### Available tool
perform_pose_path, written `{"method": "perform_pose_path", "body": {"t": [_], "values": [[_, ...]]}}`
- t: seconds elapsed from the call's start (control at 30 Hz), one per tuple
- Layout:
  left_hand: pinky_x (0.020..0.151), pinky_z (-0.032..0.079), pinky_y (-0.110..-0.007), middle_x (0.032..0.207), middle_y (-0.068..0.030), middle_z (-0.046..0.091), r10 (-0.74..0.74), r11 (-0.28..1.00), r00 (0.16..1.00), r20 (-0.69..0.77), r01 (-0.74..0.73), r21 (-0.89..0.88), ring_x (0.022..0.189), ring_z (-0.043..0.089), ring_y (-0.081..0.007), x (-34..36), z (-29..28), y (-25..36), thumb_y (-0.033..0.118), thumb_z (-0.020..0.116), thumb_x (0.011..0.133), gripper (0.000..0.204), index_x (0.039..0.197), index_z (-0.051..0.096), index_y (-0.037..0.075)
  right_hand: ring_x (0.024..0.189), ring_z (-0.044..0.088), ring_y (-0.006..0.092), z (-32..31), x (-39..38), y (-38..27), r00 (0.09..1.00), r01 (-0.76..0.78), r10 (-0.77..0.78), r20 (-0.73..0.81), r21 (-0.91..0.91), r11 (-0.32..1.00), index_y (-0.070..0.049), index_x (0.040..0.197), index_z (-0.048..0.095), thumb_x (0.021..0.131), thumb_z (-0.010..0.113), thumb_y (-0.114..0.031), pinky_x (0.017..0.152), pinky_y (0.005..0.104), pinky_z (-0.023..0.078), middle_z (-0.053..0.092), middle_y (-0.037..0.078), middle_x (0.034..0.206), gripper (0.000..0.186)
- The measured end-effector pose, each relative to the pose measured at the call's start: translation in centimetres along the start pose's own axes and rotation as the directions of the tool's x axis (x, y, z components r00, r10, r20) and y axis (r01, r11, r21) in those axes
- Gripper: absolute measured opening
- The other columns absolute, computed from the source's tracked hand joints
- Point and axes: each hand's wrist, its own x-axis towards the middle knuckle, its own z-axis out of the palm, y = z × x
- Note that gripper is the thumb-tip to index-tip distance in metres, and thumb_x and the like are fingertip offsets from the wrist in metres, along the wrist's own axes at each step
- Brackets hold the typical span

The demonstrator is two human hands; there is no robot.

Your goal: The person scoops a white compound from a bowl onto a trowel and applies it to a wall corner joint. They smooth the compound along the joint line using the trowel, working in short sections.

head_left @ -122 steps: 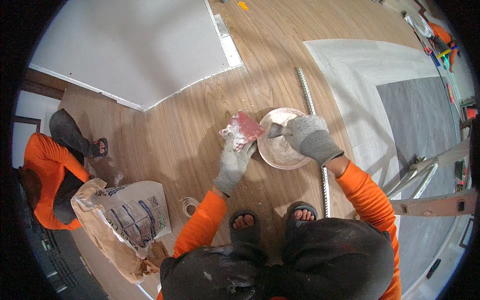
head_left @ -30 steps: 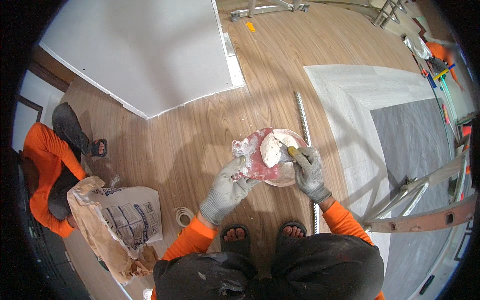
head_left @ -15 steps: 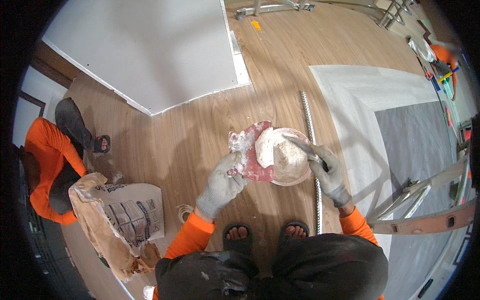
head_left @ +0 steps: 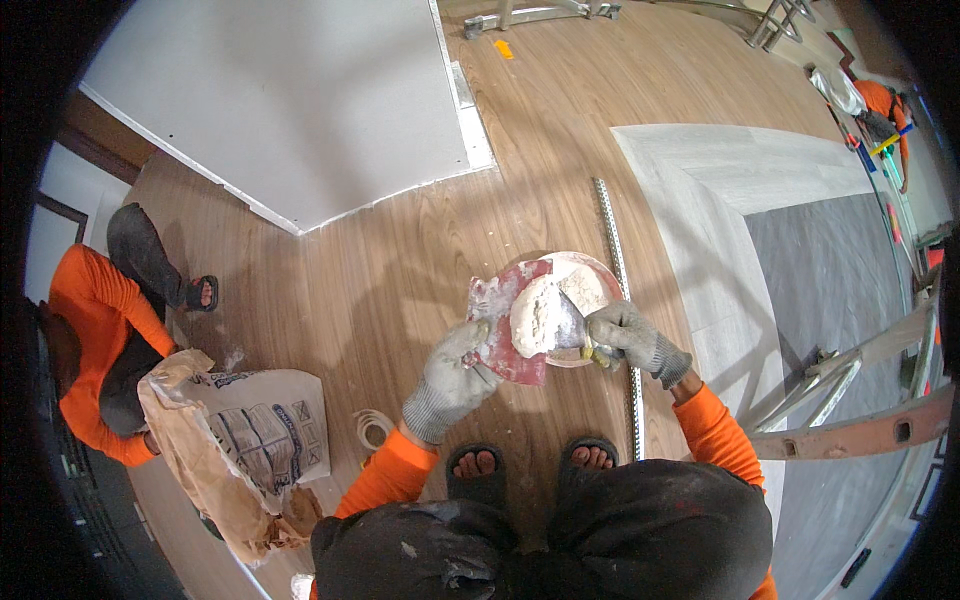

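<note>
My left hand, in a grey knit glove, grips a red plastic plate smeared with white compound. A thick mound of white compound lies on the plate's right part. My gloved right hand is closed round the handle of a putty knife; its blade presses against the mound's right side. Below and behind the plate stands a round tub with pale compound in it, partly hidden by the plate and the knife.
A perforated metal strip lies right of the tub. An open paper sack stands at left, beside a crouching person. A tape roll lies near my left foot. A ladder is at right; a large white board fills the upper left.
My right hand has swung the putty knife from over the tub to the mound on the plate, its blade now lower and flatter. The plate has shifted slightly right and nearer me.
</note>
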Motion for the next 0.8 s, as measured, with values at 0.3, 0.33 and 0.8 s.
{"method": "perform_pose_path", "body": {"t": [0.3,0.33,0.8], "values": [[0.108,0.052,-0.043,0.126,-0.01,0.071,0.141,0.988,0.989,0.053,-0.144,0.063,0.118,0.067,-0.0262,-0.1,-3.4,3.9,0.015,0.055,0.104,0.025,0.122,0.067,0.003,0.059,0.06,0.0108,-1.8,-0.5,-0.7,0.956,-0.268,0.185,-0.229,-0.415,0.87,-0.003,0.094,0.073,0.104,0.059,-0.046,0.056,0.0291,0.05,0.063,0.003,0.067,0.046],[0.108,0.052,-0.044,0.127,-0.0099,0.071,0.144,0.988,0.99,0.003,-0.144,0.059,0.119,0.067,-0.0261,-0.1,-3.7,4.2,0.015,0.055,0.104,0.026,0.124,0.066,0.004,0.063,0.064,0.0138,-1.9,-0.2,-2.2,0.928,-0.362,0.254,-0.274,-0.495,0.79,0.0,0.102,0.074,0.102,0.058,-0.044,0.059,0.0334,0.052,0.066,0.006,0.07,0.047],[0.124,0.034,-0.049,0.153,-0.0126,0.049,0.342,0.885,0.935,0.091,-0.354,0.302,0.14,0.049,-0.0298,5.7,-9.6,-0.6,0.021,0.042,0.111,0.044,0.152,0.041,0.002,0.084,0.076,0.0328,-3.3,8.3,-2.3,0.832,-0.483,0.436,-0.343,-0.835,0.265,0.002,0.099,0.076,0.09,0.056,-0.04,0.08,0.046,0.058,0.075,0.021,0.085,0.047]]}}
